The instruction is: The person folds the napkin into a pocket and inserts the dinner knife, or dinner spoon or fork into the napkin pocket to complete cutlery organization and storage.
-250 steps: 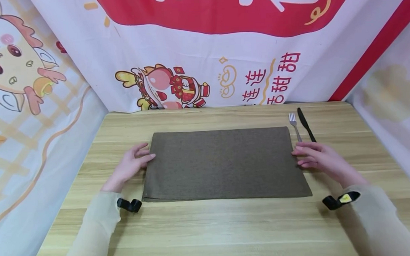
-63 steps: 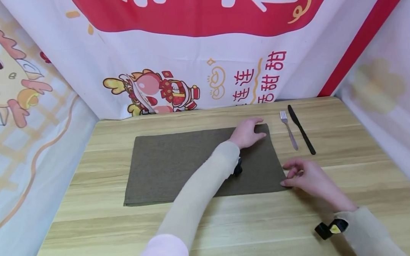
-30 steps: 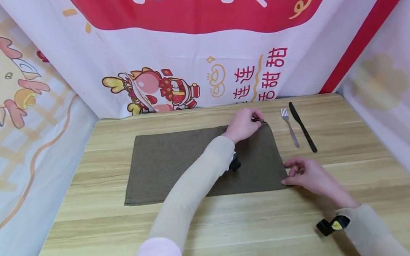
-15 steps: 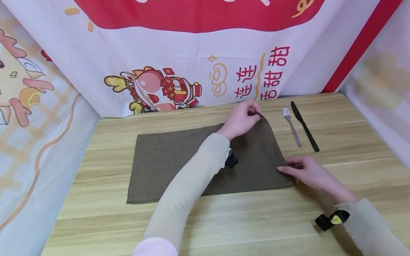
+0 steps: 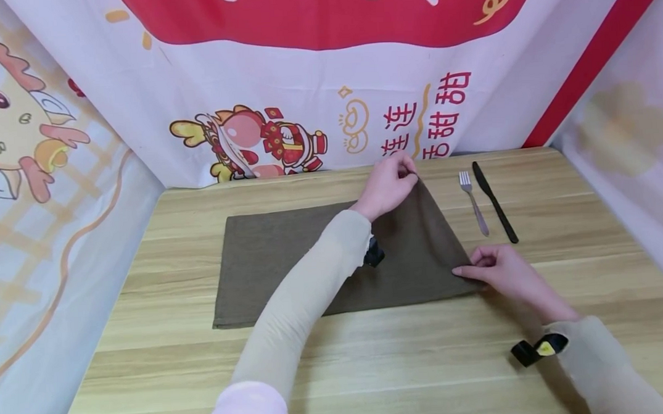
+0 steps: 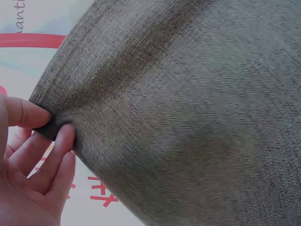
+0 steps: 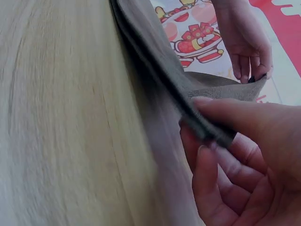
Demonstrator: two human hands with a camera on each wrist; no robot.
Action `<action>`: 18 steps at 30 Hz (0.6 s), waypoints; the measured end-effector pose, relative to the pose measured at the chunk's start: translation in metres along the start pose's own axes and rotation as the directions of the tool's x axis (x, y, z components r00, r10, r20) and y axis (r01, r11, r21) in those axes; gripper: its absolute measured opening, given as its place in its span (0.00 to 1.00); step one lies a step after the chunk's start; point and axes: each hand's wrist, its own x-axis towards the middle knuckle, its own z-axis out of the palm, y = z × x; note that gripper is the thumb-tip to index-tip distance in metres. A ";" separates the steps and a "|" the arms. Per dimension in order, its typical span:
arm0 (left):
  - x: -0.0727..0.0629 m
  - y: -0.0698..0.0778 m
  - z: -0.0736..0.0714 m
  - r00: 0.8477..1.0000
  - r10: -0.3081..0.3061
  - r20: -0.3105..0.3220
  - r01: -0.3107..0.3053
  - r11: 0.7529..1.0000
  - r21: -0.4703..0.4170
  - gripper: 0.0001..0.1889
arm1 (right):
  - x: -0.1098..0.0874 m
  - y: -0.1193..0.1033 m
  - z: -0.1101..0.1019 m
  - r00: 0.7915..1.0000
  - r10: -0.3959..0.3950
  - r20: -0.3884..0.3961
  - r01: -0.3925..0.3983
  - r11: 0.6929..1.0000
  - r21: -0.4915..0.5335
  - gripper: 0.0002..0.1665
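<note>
A dark brown folded cloth (image 5: 289, 252) lies across the table, its right end lifted. My left hand (image 5: 388, 183) reaches over it and pinches the far right corner, which stands raised off the table. In the left wrist view, thumb and fingers (image 6: 63, 136) squeeze that corner while the fabric hangs away from them. My right hand (image 5: 498, 274) pinches the near right corner between thumb and fingers. Layered cloth edges (image 7: 202, 122) show in its grip in the right wrist view. The left forearm hides part of the cloth's middle.
A fork (image 5: 473, 202) and a black knife (image 5: 495, 201) lie side by side on the wooden table (image 5: 405, 364), right of the cloth. A printed fabric backdrop (image 5: 303, 72) rises behind the table, with more printed sheets at both sides.
My left hand has moved from resting over the cloth to gripping its far right corner and lifting it. My right hand has taken hold of the near corner, which is now slightly raised.
</note>
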 end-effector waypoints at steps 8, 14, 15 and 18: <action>0.003 -0.001 0.004 1.000 0.027 0.003 -0.027 1.000 -0.004 0.03 | -0.001 0.002 -0.015 0.996 -0.088 -0.034 0.089 0.996 0.025 0.18; 0.004 0.002 0.006 0.999 0.034 -0.010 -0.035 0.999 -0.036 0.04 | -0.005 0.005 -0.030 0.999 -0.045 0.024 0.045 0.999 0.015 0.17; 0.004 0.002 0.006 0.999 0.035 -0.015 -0.035 0.998 -0.043 0.04 | -0.006 0.005 -0.033 0.998 -0.041 0.042 0.040 0.999 0.012 0.17; 0.005 0.003 0.006 0.999 0.039 -0.034 -0.041 0.998 -0.048 0.04 | -0.009 0.005 -0.041 0.998 -0.031 0.060 0.030 0.999 0.019 0.17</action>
